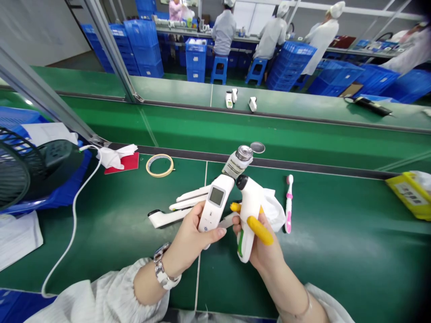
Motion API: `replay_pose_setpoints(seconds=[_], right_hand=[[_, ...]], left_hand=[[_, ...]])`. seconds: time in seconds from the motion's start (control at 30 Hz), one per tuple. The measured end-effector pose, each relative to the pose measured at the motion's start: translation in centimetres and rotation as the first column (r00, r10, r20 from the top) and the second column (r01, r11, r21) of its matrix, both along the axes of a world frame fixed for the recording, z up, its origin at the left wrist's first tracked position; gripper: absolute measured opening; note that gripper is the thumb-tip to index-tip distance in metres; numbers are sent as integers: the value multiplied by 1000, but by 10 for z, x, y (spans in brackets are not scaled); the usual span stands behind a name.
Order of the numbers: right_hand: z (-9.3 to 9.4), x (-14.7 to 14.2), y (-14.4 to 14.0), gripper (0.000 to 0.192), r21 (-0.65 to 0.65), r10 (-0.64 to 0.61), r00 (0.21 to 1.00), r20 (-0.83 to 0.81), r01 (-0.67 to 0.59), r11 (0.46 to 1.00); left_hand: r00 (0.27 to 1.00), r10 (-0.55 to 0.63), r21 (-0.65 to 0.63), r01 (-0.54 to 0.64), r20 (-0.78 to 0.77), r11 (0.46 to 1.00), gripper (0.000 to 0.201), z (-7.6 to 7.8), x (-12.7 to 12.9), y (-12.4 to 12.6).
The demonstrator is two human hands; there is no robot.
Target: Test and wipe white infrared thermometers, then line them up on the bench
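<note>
While gripped in both hands, left (190, 235) and right (261, 244): two white thermometers (215, 204), bottle (237, 162) behind.

Bright even overhead light on my green bench (101, 233), soft faint shadows under my hands, mild sheen on mat; wide-lens bending at edges, dark vignette bottom right corner, far workers slightly soft
</note>
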State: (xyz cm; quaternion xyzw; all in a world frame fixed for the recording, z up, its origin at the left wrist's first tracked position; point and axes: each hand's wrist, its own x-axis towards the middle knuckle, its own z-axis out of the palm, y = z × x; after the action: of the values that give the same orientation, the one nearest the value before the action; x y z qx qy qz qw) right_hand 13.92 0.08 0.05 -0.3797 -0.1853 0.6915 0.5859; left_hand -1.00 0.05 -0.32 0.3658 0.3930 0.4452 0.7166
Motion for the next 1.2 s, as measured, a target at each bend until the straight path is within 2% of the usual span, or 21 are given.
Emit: replay_pose_setpoints(seconds=[0.1, 0.2, 0.27, 0.37, 0.53, 0.77, 1.2], right_hand=[[-1, -1, 0, 53, 114, 23, 990, 136, -38, 993], [-4, -1, 0, 56, 130, 59, 982, 180, -84, 988], [-6, -1, -1, 46, 101, 74, 986, 151, -89, 991], [-6, 0, 0, 37, 85, 129, 989, 71, -135, 987], [0, -2, 1, 39, 138, 282, 960, 0, -279, 950], [2, -3, 1, 33, 138, 256, 966, -34, -249, 959], [3, -2, 0, 43, 137, 288, 956, -54, -278, 951]], left_hand=[[996, 51, 15, -50, -78, 999, 49, -1, -1, -1], [997, 40, -1, -40, -72, 999, 43, -1, -2, -1], [999, 30, -25, -31, -27, 999, 36, 1, -2, -1], [995, 82, -95, -76, 57, 993, 23, 4, -1, 1], [980, 140, -209, -109, 138, 972, 34, 2, 1, 4], [973, 157, -237, -114, 172, 965, 35, 2, 2, 4], [976, 145, -222, -107, 164, 969, 36, 5, 3, 2]])
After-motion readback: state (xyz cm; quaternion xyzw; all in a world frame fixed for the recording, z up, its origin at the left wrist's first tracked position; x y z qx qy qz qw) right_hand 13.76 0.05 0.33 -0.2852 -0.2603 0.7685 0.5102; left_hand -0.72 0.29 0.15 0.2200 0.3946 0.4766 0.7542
